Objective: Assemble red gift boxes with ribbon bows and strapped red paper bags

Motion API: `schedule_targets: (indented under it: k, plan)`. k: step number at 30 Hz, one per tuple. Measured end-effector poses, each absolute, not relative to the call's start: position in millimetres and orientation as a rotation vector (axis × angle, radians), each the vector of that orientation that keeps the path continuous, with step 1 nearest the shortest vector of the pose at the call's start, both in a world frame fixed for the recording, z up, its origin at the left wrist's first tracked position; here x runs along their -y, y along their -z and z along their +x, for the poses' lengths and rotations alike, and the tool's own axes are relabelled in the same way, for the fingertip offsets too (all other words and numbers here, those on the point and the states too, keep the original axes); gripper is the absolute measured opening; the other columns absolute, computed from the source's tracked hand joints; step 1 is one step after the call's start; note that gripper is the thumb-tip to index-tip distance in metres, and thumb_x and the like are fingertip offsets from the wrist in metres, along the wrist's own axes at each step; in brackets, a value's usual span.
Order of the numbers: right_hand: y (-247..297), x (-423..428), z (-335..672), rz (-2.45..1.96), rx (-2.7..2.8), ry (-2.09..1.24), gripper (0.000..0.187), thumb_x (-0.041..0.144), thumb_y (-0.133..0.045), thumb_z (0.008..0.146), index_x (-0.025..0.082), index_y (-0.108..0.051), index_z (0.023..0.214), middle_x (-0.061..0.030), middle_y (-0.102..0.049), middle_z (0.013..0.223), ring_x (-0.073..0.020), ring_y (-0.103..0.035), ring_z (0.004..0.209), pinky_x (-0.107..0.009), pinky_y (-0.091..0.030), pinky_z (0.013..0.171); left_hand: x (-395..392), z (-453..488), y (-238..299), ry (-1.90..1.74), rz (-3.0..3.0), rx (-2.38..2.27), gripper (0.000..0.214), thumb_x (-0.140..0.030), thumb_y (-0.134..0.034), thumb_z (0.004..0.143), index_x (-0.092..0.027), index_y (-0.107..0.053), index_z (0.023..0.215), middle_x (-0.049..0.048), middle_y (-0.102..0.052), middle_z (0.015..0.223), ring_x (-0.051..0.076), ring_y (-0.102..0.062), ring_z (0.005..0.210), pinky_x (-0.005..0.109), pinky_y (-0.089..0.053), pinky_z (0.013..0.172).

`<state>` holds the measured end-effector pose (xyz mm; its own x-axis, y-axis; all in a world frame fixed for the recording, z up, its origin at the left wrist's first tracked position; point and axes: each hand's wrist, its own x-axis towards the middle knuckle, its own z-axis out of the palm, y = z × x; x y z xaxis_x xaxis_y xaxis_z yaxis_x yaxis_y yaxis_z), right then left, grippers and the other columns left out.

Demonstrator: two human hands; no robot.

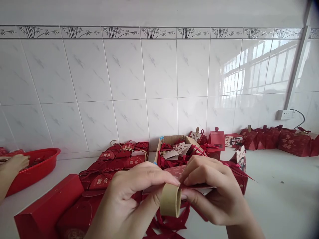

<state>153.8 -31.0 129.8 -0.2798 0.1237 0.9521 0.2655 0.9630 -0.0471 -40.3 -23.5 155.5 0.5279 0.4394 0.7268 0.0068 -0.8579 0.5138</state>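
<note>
My left hand (139, 189) is closed, thumb and fingers pinching at the base of a tan-gold loop strap (169, 200). Close beside it, my right hand (211, 186) pinches the edge of a red card gift box (175, 170), which the strap seems joined to. The fingertips of both hands nearly meet. Most of that box is hidden behind my hands. Below it lie loose dark red ribbons (171, 219). Past my hands, a cardboard carton (158, 151) holds red ribbons and printed white cards (177, 151).
Red gift boxes (117, 162) tied with cord stand at left, near a larger red box (50, 205). Another person's hand (17, 164) reaches into a red plastic basin (47, 163). Assembled red boxes (294, 142) line the tiled wall below a socket (286, 115).
</note>
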Motion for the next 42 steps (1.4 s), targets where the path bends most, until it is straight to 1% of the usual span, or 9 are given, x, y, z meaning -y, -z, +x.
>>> schedule_targets:
  k: [5, 9, 12, 15, 19, 24, 31, 37, 42]
  plan:
    - [-131, 29, 158, -0.298, 1.869, 0.275, 0.007, 0.012, -0.059, 0.087, 0.018, -0.056, 0.084, -0.0031, -0.064, 0.073, -0.0123, -0.057, 0.064, -0.027, -0.047, 0.056, 24, -40, -158, -1.334, 2.411, -0.321, 0.032, -0.007, -0.061, 0.085, -0.033, -0.069, 0.102, -0.0047, -0.071, 0.087, 0.012, -0.068, 0.082, 0.017, -0.056, 0.072]
    - [-132, 29, 158, -0.292, 1.836, 0.359, 0.008, 0.010, -0.058, 0.086, 0.017, -0.058, 0.084, -0.0045, -0.064, 0.072, -0.0134, -0.057, 0.063, -0.029, -0.048, 0.056, 23, -41, -154, -1.301, 2.403, -0.361, 0.026, -0.013, -0.058, 0.088, -0.032, -0.067, 0.103, -0.0034, -0.069, 0.090, 0.013, -0.067, 0.082, 0.019, -0.056, 0.072]
    - [-132, 29, 158, -0.246, 1.788, 0.409, 0.010, 0.005, -0.058, 0.083, 0.015, -0.059, 0.083, -0.0060, -0.065, 0.071, -0.0145, -0.058, 0.063, -0.030, -0.049, 0.056, 23, -43, -152, -1.315, 2.412, -0.377, 0.023, -0.022, -0.058, 0.089, -0.031, -0.063, 0.109, 0.0003, -0.068, 0.101, 0.018, -0.066, 0.094, 0.025, -0.056, 0.079]
    - [-134, 28, 158, -0.194, 1.757, 0.442, 0.015, 0.000, -0.057, 0.079, 0.014, -0.059, 0.084, -0.0067, -0.065, 0.072, -0.0153, -0.059, 0.065, -0.031, -0.050, 0.056, 23, -44, -152, -1.297, 2.433, -0.397, 0.020, -0.021, -0.061, 0.086, -0.030, -0.063, 0.104, 0.0007, -0.067, 0.101, 0.019, -0.063, 0.100, 0.027, -0.054, 0.083]
    - [-135, 29, 159, -0.145, 1.767, 0.473, 0.020, -0.004, -0.055, 0.074, 0.013, -0.060, 0.084, -0.0068, -0.065, 0.073, -0.0162, -0.058, 0.067, -0.032, -0.051, 0.057, 20, -40, -155, -1.298, 2.445, -0.293, 0.021, -0.011, -0.063, 0.084, -0.028, -0.063, 0.097, -0.0012, -0.069, 0.097, 0.016, -0.062, 0.095, 0.026, -0.054, 0.082]
    - [-133, 26, 159, -0.165, 1.790, 0.448, 0.026, -0.005, -0.049, 0.074, 0.016, -0.060, 0.083, -0.0059, -0.065, 0.076, -0.0163, -0.057, 0.069, -0.033, -0.050, 0.060, 16, -31, -156, -1.500, 2.428, -0.219, 0.019, -0.007, -0.062, 0.084, -0.025, -0.066, 0.083, -0.0024, -0.071, 0.085, 0.014, -0.064, 0.080, 0.025, -0.055, 0.074]
    - [-128, 22, 160, -0.139, 1.739, 0.246, 0.023, 0.003, -0.059, 0.080, 0.015, -0.063, 0.099, -0.0064, -0.066, 0.082, -0.0175, -0.059, 0.073, -0.036, -0.050, 0.065, 15, -30, -151, -1.659, 2.614, -0.141, 0.031, 0.003, -0.059, 0.081, -0.024, -0.065, 0.094, 0.0004, -0.071, 0.088, 0.017, -0.063, 0.083, 0.029, -0.054, 0.072]
    - [-131, 25, 158, -0.153, 1.752, 0.248, 0.040, 0.001, -0.058, 0.080, 0.017, -0.065, 0.116, -0.0061, -0.068, 0.086, -0.0174, -0.061, 0.074, -0.035, -0.048, 0.064, 15, -28, -150, -1.691, 2.625, -0.127, 0.033, 0.006, -0.057, 0.080, -0.023, -0.064, 0.094, 0.0006, -0.067, 0.087, 0.015, -0.061, 0.083, 0.029, -0.054, 0.073]
    - [-133, 30, 158, -0.166, 1.750, 0.213, 0.039, 0.003, -0.058, 0.082, 0.018, -0.066, 0.117, -0.0058, -0.067, 0.085, -0.0167, -0.061, 0.072, -0.034, -0.049, 0.063, 16, -28, -146, -1.732, 2.645, -0.130, 0.034, 0.008, -0.056, 0.079, -0.022, -0.065, 0.094, 0.0009, -0.061, 0.088, 0.013, -0.059, 0.082, 0.027, -0.052, 0.073]
